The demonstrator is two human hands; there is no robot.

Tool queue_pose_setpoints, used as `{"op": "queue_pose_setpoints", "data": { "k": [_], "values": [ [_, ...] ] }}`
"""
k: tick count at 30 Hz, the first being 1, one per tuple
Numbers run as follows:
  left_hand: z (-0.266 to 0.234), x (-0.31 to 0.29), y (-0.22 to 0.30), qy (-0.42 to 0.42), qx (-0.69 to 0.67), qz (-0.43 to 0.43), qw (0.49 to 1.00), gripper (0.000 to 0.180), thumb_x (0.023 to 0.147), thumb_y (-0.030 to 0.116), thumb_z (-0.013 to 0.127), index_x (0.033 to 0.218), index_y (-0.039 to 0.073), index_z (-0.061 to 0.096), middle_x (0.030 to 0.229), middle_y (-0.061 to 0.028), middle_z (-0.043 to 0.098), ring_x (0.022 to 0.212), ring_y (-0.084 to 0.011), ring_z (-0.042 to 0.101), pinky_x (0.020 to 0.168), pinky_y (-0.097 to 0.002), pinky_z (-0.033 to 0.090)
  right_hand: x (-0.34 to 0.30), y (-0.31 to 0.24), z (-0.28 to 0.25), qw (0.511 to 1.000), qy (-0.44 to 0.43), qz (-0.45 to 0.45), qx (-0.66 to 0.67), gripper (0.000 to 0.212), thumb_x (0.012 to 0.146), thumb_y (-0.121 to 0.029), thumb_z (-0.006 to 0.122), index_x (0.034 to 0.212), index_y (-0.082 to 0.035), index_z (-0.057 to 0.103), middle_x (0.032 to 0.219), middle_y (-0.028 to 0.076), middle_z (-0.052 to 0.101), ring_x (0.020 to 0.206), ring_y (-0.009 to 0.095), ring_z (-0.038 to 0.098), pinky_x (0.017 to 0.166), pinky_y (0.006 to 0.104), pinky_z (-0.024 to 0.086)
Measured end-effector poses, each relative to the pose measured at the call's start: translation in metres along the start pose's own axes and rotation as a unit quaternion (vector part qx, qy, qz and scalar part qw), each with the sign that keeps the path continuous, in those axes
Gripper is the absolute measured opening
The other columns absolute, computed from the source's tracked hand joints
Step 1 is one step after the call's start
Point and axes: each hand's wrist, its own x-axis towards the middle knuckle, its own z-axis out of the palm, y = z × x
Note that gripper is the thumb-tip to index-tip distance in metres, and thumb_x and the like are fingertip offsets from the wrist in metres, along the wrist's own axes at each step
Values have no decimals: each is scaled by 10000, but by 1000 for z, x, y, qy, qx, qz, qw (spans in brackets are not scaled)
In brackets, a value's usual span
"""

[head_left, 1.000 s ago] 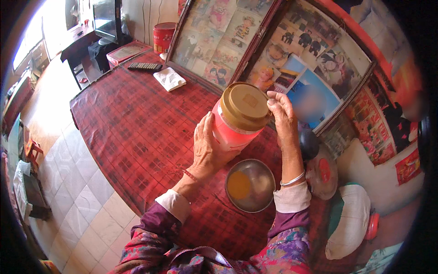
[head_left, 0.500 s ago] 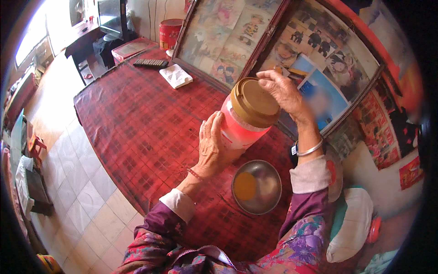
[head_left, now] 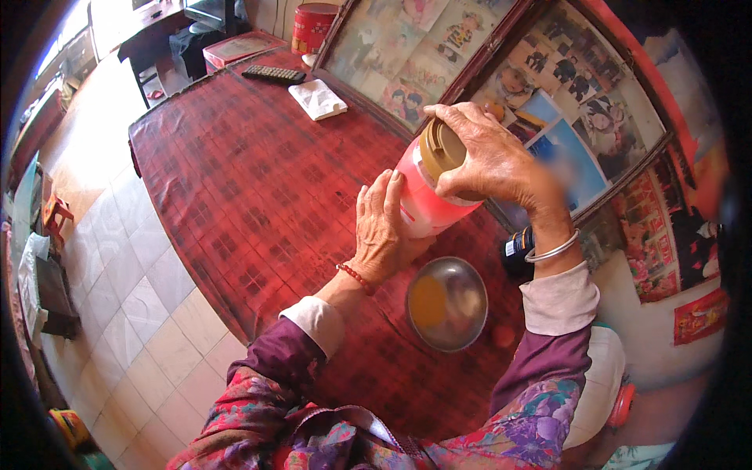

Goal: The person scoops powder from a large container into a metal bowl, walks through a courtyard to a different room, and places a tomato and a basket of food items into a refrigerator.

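Note:
A translucent jar (head_left: 431, 205), tinted pink-red, stands tilted in view over the table with a brown-gold screw lid (head_left: 440, 150) on top. My left hand (head_left: 381, 227) is wrapped around the jar's near left side, its fingers flat along the wall. Over the lid, my right hand (head_left: 497, 157) curls with thumb and fingers gripping its rim. Just nearer to me, a round metal bowl (head_left: 448, 333) sits on the red checked tablecloth (head_left: 258, 204); something yellow-orange and something pale lie in it.
A remote control (head_left: 273, 74) and folded white paper (head_left: 317, 99) lie at the far side, near a red tin (head_left: 315, 28). Framed photos (head_left: 392, 59) lean behind the jar. A dark container (head_left: 517, 252) stands beside my right wrist. Tiled floor (head_left: 149, 313) lies left of the table.
My right hand has come down from hovering beside the lid and closed on it. The view has shifted slightly; my left hand stays on the jar.

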Motion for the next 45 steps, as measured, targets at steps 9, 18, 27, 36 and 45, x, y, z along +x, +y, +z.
{"op": "queue_pose_setpoints", "data": {
  "k": [9, 18, 27, 36, 45],
  "values": [
    [-4, 8, -11, -41, 15, -31, 999, 1041, 564, 442, 818, 1332, -17, 284, 1306, -217, 405, 1189, -358, 416, 1010, -490, 305, -66, -6, -58, 991, 81, -89, -61, 725, 578, -163, 689, 1263, -88, 466, 1245, 112, 473, 1162, 257, 445, 977, 391, 372],
    [10, -5, -13, -72, -39, -101, 992, 1190, 520, 389, 862, 1373, -60, 164, 1270, -266, 393, 1144, -394, 448, 938, -446, 400, -246, 52, 18, 909, 21, 374, 184, 807, 474, -101, 729, 1234, -25, 467, 1221, 117, 476, 1131, 259, 465, 972, 329, 372],
    [11, -5, -23, -119, -120, -133, 977, 1193, 563, 323, 844, 1412, 12, 65, 1372, -218, 284, 1268, -325, 334, 1029, -415, 329, -331, 56, 65, 875, 11, 459, 150, 845, 512, -156, 734, 1294, -47, 432, 1291, 148, 458, 1229, 301, 417, 1031, 357, 335],
    [9, -7, -27, -140, -155, -157, 965, 1184, 567, 321, 842, 1410, 12, 71, 1377, -215, 277, 1272, -319, 326, 1033, -415, 322, -395, 17, 74, 828, 79, 509, 220, 869, 492, -146, 743, 1298, -55, 433, 1273, 158, 478, 1209, 293, 425, 1035, 349, 318],
    [1, 3, -13, -165, -225, -187, 942, 1161, 578, 330, 842, 1405, 7, 95, 1382, -206, 275, 1289, -308, 303, 1045, -405, 311, -374, -3, 73, 852, 100, 492, 151, 662, 635, -218, 739, 1220, -34, 488, 1268, 189, 484, 1213, 330, 428, 1022, 375, 340]
  ]
}}
